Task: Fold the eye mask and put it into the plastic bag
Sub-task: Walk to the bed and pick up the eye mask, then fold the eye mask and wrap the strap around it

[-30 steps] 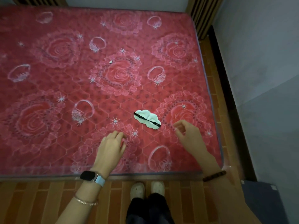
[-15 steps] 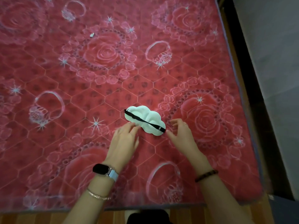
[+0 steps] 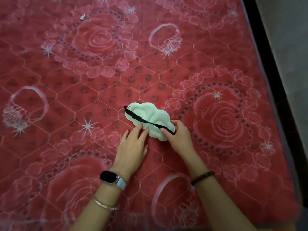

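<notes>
A pale green, cloud-shaped eye mask [image 3: 146, 112] lies flat on the red rose-patterned mattress [image 3: 83, 80], its black strap running diagonally across it. My left hand [image 3: 133, 144] rests with its fingertips on the mask's near edge, fingers spread. My right hand [image 3: 178, 134] pinches the mask's right end where the strap meets it. No plastic bag is in view.
A small white scrap [image 3: 82, 17] lies far up on the mattress. The mattress's right edge [image 3: 260, 64] borders a dark gap and a grey wall. A watch and bracelets are on my wrists.
Both hands moved forward from the near part of the mattress onto the mask. The right hand took hold of its right end. The view moved closer.
</notes>
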